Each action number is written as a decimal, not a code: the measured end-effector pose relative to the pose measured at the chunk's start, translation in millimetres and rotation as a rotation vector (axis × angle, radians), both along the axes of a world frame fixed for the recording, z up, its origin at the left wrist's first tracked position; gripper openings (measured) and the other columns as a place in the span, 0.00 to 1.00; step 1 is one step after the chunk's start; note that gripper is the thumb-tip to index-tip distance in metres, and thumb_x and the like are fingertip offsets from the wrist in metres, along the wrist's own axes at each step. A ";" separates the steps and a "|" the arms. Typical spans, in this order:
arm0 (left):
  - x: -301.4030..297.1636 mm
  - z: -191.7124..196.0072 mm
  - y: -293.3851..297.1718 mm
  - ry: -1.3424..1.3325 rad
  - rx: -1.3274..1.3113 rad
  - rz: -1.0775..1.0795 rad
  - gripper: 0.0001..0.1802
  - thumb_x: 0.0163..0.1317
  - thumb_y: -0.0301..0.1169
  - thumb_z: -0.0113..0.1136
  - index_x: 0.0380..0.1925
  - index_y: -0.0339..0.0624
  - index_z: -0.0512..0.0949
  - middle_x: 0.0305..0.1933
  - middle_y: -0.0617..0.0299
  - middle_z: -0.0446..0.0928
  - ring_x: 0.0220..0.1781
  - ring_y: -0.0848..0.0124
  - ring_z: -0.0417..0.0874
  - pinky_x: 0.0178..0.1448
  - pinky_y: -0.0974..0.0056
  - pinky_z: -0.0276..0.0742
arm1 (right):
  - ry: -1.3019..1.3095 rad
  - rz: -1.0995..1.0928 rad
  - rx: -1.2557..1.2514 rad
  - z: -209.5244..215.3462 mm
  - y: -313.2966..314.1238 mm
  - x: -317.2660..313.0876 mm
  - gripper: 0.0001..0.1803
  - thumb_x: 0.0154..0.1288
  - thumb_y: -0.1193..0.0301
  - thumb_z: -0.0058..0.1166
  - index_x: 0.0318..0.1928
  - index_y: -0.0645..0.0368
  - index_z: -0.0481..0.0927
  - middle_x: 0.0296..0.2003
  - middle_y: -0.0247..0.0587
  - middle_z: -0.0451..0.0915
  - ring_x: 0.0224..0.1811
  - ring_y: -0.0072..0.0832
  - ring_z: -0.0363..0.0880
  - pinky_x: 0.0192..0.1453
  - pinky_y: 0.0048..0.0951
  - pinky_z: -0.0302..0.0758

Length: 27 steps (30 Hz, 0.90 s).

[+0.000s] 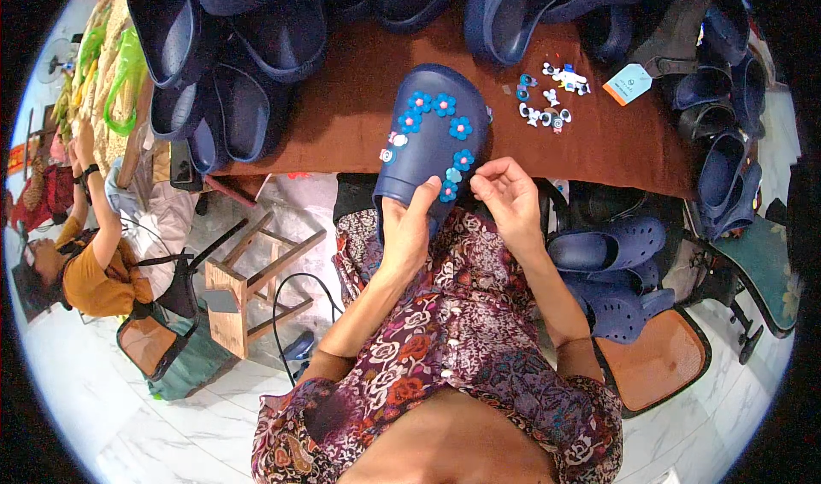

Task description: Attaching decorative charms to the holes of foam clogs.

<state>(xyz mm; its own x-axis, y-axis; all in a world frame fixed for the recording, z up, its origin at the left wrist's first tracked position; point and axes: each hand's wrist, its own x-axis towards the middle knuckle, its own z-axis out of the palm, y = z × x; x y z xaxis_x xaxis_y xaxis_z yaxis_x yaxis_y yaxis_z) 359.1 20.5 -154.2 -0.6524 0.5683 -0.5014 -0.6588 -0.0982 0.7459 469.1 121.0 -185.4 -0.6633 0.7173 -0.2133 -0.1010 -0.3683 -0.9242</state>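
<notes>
A navy clog [432,146] is held toe-up at the edge of the brown cloth. Blue flower charms [419,102] with pink centres curve round its upper, and small white charms [395,147] sit on its left side. My left hand [407,234] grips the clog at its opening, thumb on top and fingers hidden inside. Beside the lower right flowers, my right hand [511,203] has thumb and index finger pinched together, slightly apart from the clog. Whatever is between those fingertips is too small to make out. Loose white, black and blue charms [552,97] lie on the cloth to the right.
Navy clogs [256,31] crowd the far side of the brown-covered table [342,91]. A tag [629,85] lies at right. More clogs [609,246] rest near my right arm, above an orange-seated chair [663,360]. A wooden stool [229,304] and another person [103,262] are at left.
</notes>
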 end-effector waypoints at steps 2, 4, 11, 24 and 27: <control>-0.4 -2.1 -2.5 0.005 0.006 -0.009 0.20 0.62 0.25 0.60 0.55 0.34 0.72 0.49 0.60 0.79 0.48 0.73 0.80 0.54 0.67 0.75 | -0.059 0.007 0.084 9.1 -3.2 -1.0 0.07 0.64 0.76 0.62 0.40 0.62 0.77 0.34 0.32 0.79 0.35 0.15 0.76 0.42 0.19 0.74; 0.2 -1.6 -4.5 0.010 0.013 -0.021 0.20 0.63 0.25 0.60 0.55 0.33 0.71 0.50 0.59 0.78 0.49 0.73 0.80 0.56 0.66 0.75 | -0.118 0.010 0.170 14.1 -8.7 -2.0 0.07 0.64 0.76 0.62 0.40 0.63 0.78 0.34 0.33 0.80 0.35 0.16 0.78 0.41 0.21 0.75; 6.0 -3.1 -3.0 0.133 -0.010 -0.075 0.24 0.60 0.23 0.65 0.56 0.33 0.71 0.51 0.58 0.78 0.50 0.73 0.80 0.56 0.66 0.76 | -0.196 0.012 0.373 8.6 -19.2 -5.1 0.06 0.62 0.77 0.63 0.39 0.64 0.80 0.33 0.36 0.83 0.34 0.19 0.80 0.40 0.24 0.76; 10.6 8.4 5.2 0.277 -0.054 -0.052 0.25 0.56 0.24 0.70 0.53 0.33 0.73 0.49 0.59 0.79 0.48 0.73 0.81 0.53 0.67 0.77 | -0.155 -0.119 0.284 -6.6 -15.4 14.7 0.07 0.69 0.79 0.54 0.46 0.65 0.76 0.36 0.32 0.78 0.37 0.15 0.75 0.44 0.18 0.73; 8.8 8.8 10.7 0.236 -0.062 -0.096 0.28 0.55 0.24 0.70 0.55 0.34 0.72 0.53 0.58 0.78 0.51 0.72 0.80 0.58 0.64 0.75 | -0.165 -0.164 0.258 -4.3 -20.1 23.2 0.11 0.69 0.79 0.54 0.50 0.65 0.73 0.38 0.32 0.76 0.40 0.16 0.75 0.45 0.18 0.73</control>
<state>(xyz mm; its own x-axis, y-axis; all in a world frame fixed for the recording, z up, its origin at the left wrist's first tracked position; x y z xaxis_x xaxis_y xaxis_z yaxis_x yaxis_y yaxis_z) 368.0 31.2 -145.4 -0.6998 0.6063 -0.3778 -0.4700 0.0075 0.8826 492.4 100.9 -189.8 -0.5068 0.8555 -0.1059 0.0187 -0.1119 -0.9935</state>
